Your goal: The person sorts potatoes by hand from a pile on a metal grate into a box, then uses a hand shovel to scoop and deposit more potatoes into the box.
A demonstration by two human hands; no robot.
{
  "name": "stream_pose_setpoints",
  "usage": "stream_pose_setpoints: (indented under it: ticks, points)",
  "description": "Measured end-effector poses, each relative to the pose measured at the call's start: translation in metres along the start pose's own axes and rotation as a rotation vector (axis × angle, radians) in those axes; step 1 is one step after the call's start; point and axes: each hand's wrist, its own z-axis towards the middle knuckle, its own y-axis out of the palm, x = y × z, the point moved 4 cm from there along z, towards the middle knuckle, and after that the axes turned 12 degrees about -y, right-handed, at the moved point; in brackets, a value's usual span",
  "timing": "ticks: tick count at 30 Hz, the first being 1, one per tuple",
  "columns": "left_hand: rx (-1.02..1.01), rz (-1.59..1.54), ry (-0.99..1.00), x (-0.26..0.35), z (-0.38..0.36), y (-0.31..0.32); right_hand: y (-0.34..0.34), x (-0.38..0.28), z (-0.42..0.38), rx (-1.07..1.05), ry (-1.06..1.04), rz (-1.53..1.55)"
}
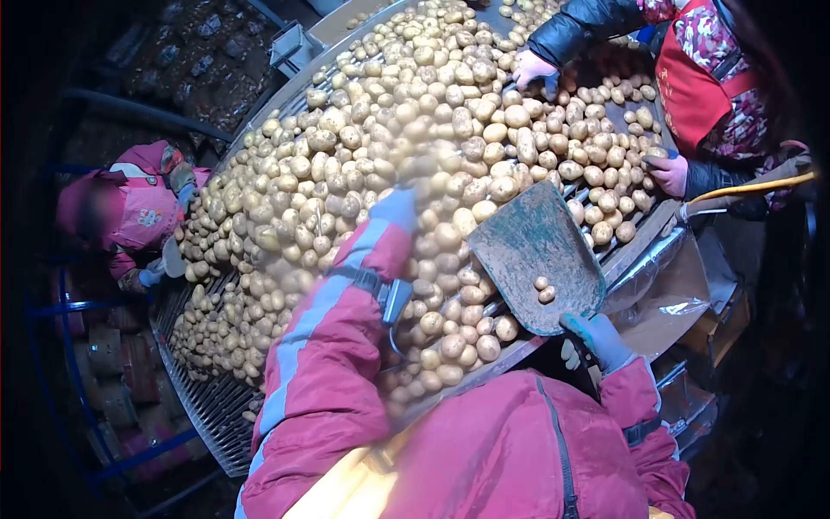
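A green, dirt-caked shovel (538, 253) lies over the front edge of the potato heap, with a few small potatoes (545, 291) on its blade. My right hand (598, 339), in a pale glove, is wrapped round its handle close to the blade. Stretched forward over the middle of the heap of potatoes (346, 164) is my left hand (395, 210), in a light blue glove. A smeared patch covers the fingers of that hand, so whether they hold a potato is hidden. A device is strapped at my left wrist.
The potatoes lie on a slatted conveyor (203, 406). Across it, at the upper right, a person in a red apron (694, 82) has both gloved hands among the potatoes. Another person in pink (147, 203) works at the left edge. A yellow cord (750, 186) runs at the right.
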Motion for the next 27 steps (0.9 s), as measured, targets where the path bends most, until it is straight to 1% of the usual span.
stream_pose_setpoints:
  ticks: [1,4,5,6,7,9,10,11,12,14,15,16,17,18,19,20,22,23,24,26,27]
  points:
    - [0.040,0.055,-0.048,0.003,-0.015,-0.012,-0.001,-0.001,0.000,-0.002,0.019,-0.003]
    - [-0.075,-0.433,-0.285,-0.002,-0.033,-0.043,-0.003,-0.008,0.000,-0.028,0.029,-0.051]
    - [-0.094,-0.673,-0.310,-0.014,-0.024,-0.034,-0.003,-0.011,-0.001,-0.033,0.028,-0.058]
    - [-0.147,-0.762,-0.209,-0.014,-0.024,-0.016,-0.002,-0.012,0.000,-0.040,0.028,-0.066]
    - [-0.196,-0.852,-0.107,0.017,-0.047,-0.030,-0.002,-0.012,0.003,-0.037,0.022,-0.088]
    - [-0.122,-0.922,0.005,0.040,-0.062,-0.063,-0.004,-0.013,0.007,-0.030,0.002,-0.139]
    - [0.001,-0.904,0.015,0.041,-0.055,-0.081,-0.004,-0.015,0.007,-0.029,0.009,-0.100]
    - [0.241,-0.677,0.090,0.036,-0.041,-0.098,-0.004,-0.013,0.005,-0.027,0.011,-0.058]
    - [0.501,-0.435,0.107,0.031,-0.028,-0.114,-0.004,-0.012,0.005,-0.027,0.010,-0.012]
    - [0.505,-0.036,-0.126,-0.011,0.034,-0.081,-0.005,-0.007,0.002,0.011,0.005,0.016]
    - [-0.004,-0.340,-0.254,-0.002,0.044,-0.093,-0.007,-0.004,0.001,0.039,-0.003,0.018]
    - [0.103,-0.068,-0.352,0.009,0.058,-0.082,-0.010,-0.004,0.002,0.070,-0.010,0.022]
    - [0.159,-0.075,-0.349,0.017,0.068,-0.067,-0.008,-0.017,-0.007,0.123,-0.038,-0.023]
    - [0.211,-0.081,-0.349,0.022,0.074,-0.057,-0.013,-0.014,-0.007,0.141,-0.040,0.012]
    - [0.219,-0.154,-0.313,0.028,0.074,-0.057,-0.018,-0.009,-0.010,0.152,-0.034,0.040]
    - [0.205,-0.155,-0.282,0.032,0.072,-0.057,-0.020,-0.007,-0.011,0.159,-0.028,0.071]
    - [0.184,-0.156,-0.219,0.040,0.068,-0.061,-0.023,-0.011,-0.016,0.205,-0.013,0.031]
    - [0.172,-0.234,-0.181,0.041,0.064,-0.055,-0.022,-0.017,-0.017,0.218,-0.003,0.023]
    - [0.205,-0.253,-0.131,0.042,0.058,-0.050,-0.021,-0.022,-0.017,0.232,0.005,0.016]
    - [0.272,-0.298,-0.029,0.052,0.028,-0.051,-0.019,-0.022,-0.011,0.240,-0.067,-0.020]
    - [0.272,-0.212,0.024,0.063,0.014,-0.051,-0.021,-0.021,-0.007,0.253,-0.088,-0.038]
